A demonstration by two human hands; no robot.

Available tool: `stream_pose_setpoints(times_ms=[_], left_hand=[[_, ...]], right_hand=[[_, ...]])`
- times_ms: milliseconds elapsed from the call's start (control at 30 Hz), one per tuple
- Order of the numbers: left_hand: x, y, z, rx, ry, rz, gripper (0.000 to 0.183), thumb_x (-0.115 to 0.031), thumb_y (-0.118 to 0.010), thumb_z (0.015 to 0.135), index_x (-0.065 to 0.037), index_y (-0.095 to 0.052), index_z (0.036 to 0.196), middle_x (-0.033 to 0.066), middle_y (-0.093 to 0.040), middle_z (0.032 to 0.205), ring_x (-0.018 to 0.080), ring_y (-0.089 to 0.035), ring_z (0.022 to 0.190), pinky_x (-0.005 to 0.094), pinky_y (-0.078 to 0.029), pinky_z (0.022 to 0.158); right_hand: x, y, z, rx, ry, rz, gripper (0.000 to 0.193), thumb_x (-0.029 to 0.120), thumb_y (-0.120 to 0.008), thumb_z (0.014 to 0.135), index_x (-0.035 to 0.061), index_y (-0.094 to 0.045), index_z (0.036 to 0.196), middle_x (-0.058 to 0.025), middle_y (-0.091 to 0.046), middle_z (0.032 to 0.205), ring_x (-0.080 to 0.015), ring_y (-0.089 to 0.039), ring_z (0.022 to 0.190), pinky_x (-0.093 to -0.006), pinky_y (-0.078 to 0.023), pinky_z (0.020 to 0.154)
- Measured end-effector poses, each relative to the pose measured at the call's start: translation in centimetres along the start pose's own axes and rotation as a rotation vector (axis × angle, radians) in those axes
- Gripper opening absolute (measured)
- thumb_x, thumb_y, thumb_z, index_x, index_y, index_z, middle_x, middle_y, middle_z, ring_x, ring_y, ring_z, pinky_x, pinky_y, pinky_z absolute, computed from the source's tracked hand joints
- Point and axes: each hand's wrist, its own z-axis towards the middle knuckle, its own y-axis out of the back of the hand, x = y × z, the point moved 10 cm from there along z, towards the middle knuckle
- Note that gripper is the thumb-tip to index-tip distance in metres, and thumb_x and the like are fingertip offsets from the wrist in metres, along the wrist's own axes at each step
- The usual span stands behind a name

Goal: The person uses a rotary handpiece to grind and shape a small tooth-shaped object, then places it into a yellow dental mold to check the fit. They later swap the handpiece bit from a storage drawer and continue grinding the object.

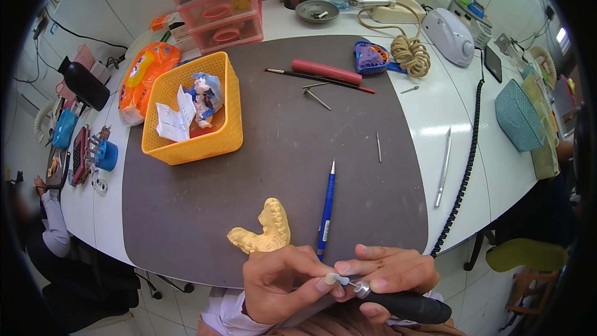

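Observation:
At the near edge of the grey mat, my left hand [283,280] is closed, pinching a small cream and pale-blue piece [336,279] between thumb and fingers. Its exact kind is too small to tell. My right hand [398,270] is wrapped round a black rotary handpiece [410,307] with a silver nose. A thin shank runs from that nose to the small piece, and the fingertips of both hands meet there. Just beyond my left hand lies a yellow dental arch model [266,229]. A blue mechanical pencil [326,211] points away from me beside it.
An orange-yellow basket [233,130] holding paper and wrappings stands at left on the mat [280,130]. Farther back lie a red stick [326,72], a thin brush [323,81] and metal tools. A coiled black cord [471,168] runs along the right. Another person's arm [55,224] shows at far left.

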Motion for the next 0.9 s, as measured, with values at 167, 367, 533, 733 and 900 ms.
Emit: stream_pose_setpoints(times_ms=[167,367,533,733,900], left_hand=[[-0.5,0.1,0.0,0.007,-0.041,0.06,0.012,0.008,-0.06,0.079,0.005,-0.06,0.09,0.0146,-0.063,0.074,0.018,-0.063,0.07,0.0265,-0.049,0.064],[-1.2,0.4,-0.1,0.016,-0.143,0.33,0.015,0.006,-0.065,0.073,0.005,-0.063,0.088,0.0137,-0.063,0.072,0.0159,-0.061,0.062,0.0238,-0.045,0.054],[-1.1,0.6,-0.2,0.005,-0.169,0.345,0.015,0.005,-0.067,0.072,0.005,-0.064,0.087,0.0129,-0.063,0.07,0.0164,-0.06,0.059,0.0235,-0.044,0.051],[-1.4,0.4,0.0,0.004,-0.175,0.355,0.015,0.005,-0.067,0.072,0.005,-0.065,0.086,0.0127,-0.063,0.07,0.0168,-0.06,0.06,0.0244,-0.045,0.052],[-1.2,0.6,-0.1,0.012,-0.164,0.338,0.015,0.004,-0.067,0.072,0.005,-0.065,0.087,0.0129,-0.063,0.07,0.0168,-0.06,0.06,0.0246,-0.046,0.052]], right_hand=[[-0.1,0.0,0.2,0.052,0.075,0.049,0.027,0.01,-0.071,0.076,0.0067,-0.052,0.095,-0.0153,-0.067,0.076,-0.0312,-0.063,0.093,-0.0429,-0.038,0.097],[-0.3,0.1,0.3,0.048,0.059,0.025,0.027,0.009,-0.071,0.075,0.0059,-0.052,0.093,-0.0156,-0.067,0.075,-0.0316,-0.063,0.091,-0.0444,-0.041,0.094],[-0.2,-0.1,0.4,0.082,0.031,-0.023,0.027,0.008,-0.072,0.074,0.0052,-0.053,0.093,-0.016,-0.067,0.075,-0.0319,-0.063,0.09,-0.0442,-0.042,0.092],[-0.6,0.1,0.1,0.049,0.034,0.022,0.028,0.007,-0.072,0.073,0.0052,-0.053,0.094,-0.0161,-0.067,0.075,-0.0317,-0.064,0.09,-0.0433,-0.043,0.092],[-0.3,0.0,0.3,0.068,0.05,-0.003,0.029,0.008,-0.073,0.073,0.0058,-0.053,0.095,-0.0159,-0.067,0.076,-0.0306,-0.064,0.09,-0.0418,-0.044,0.092]])
